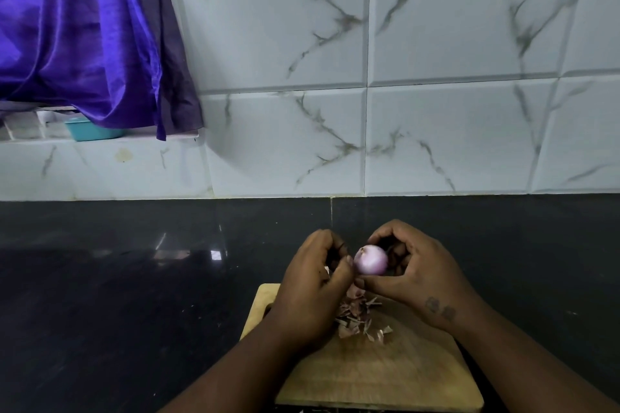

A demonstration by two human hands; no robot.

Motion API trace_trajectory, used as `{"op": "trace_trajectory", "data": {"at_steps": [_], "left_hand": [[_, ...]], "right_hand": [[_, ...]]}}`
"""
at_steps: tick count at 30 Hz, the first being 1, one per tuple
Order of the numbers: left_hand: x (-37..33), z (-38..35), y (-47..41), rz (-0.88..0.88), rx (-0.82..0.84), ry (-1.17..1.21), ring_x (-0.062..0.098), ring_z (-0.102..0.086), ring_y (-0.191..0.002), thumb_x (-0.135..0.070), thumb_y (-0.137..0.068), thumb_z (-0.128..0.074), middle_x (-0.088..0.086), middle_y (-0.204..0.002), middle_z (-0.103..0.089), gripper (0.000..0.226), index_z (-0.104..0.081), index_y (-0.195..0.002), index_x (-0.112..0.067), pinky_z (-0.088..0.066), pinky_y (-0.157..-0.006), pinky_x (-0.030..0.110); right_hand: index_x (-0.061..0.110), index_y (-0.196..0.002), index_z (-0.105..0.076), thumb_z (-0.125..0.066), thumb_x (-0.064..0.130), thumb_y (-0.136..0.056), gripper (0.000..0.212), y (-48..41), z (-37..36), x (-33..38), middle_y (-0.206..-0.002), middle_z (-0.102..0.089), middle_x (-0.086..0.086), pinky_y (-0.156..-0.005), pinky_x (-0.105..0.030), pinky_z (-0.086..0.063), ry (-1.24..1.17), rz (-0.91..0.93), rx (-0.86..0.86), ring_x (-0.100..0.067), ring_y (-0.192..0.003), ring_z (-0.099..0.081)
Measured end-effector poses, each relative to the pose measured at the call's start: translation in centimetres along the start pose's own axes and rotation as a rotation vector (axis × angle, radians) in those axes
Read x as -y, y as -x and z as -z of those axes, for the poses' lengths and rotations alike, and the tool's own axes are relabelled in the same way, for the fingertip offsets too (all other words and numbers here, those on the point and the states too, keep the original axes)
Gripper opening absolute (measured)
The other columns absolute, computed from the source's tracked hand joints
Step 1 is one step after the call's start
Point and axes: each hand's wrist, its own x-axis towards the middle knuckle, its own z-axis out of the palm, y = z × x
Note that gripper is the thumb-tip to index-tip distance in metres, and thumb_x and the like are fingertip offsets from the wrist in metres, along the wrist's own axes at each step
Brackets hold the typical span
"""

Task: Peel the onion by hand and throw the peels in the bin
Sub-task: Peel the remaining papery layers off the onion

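Observation:
A small pale purple onion [370, 259], its smooth inner skin showing, is held above the far end of a wooden cutting board [379, 369]. My right hand [416, 273] curls around it from the right, thumb below and fingers arched over the top. My left hand [317, 282] is at its left side with curled fingers touching the onion's edge; a dark bit of peel shows by its fingertips. A heap of dry pinkish peels [357, 315] lies on the board beneath my hands.
The board sits on a glossy black counter [134, 278] against a white marble-patterned tiled wall [402, 77]. At the upper left hangs a purple cloth [84, 37], with a teal tub [90, 131] on a ledge beneath it. No bin is in view.

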Motion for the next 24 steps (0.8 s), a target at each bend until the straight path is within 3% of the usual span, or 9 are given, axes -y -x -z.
{"op": "trace_trajectory", "data": {"at_steps": [6, 12, 19, 24], "left_hand": [[-0.23, 0.20, -0.02, -0.039, -0.058, 0.039, 0.008, -0.067, -0.092, -0.023, -0.094, -0.079, -0.013, -0.097, -0.070, 0.011, -0.074, -0.098, -0.031, -0.056, -0.074, 0.025], [0.19, 0.14, -0.15, -0.005, -0.082, 0.105, 0.012, -0.070, -0.085, -0.012, -0.089, -0.083, -0.007, -0.085, -0.073, 0.014, -0.078, -0.084, -0.024, -0.056, -0.071, 0.024], [0.04, 0.10, -0.11, -0.059, -0.005, 0.000, 0.012, -0.057, -0.087, -0.013, -0.103, -0.062, -0.008, -0.093, -0.059, 0.015, -0.060, -0.092, -0.023, -0.049, -0.073, 0.028], [0.19, -0.02, 0.03, 0.023, 0.032, 0.162, 0.008, -0.052, -0.084, -0.008, -0.109, -0.051, -0.005, -0.092, -0.058, 0.018, -0.056, -0.095, -0.017, -0.046, -0.074, 0.024]], "right_hand": [[0.029, -0.096, -0.068, -0.097, 0.023, -0.064, 0.044, 0.03, 0.06, -0.01, -0.091, -0.074, 0.008, -0.066, -0.039, -0.062, 0.002, -0.007, 0.012, -0.012, -0.078, -0.071], [0.030, -0.095, -0.068, -0.097, 0.025, -0.063, 0.043, 0.09, -0.09, 0.01, -0.089, -0.073, 0.010, -0.064, -0.036, -0.061, 0.019, 0.000, 0.032, -0.011, -0.075, -0.070], [0.030, -0.098, -0.069, -0.098, 0.022, -0.067, 0.043, 0.16, -0.16, 0.02, -0.094, -0.075, 0.007, -0.070, -0.034, -0.062, -0.075, 0.006, 0.058, -0.013, -0.082, -0.072], [0.028, -0.105, -0.073, -0.097, 0.017, -0.068, 0.046, -0.15, -0.08, -0.31, -0.106, -0.078, 0.000, -0.087, -0.044, -0.064, -0.260, -0.038, 0.063, -0.019, -0.098, -0.076]]}}
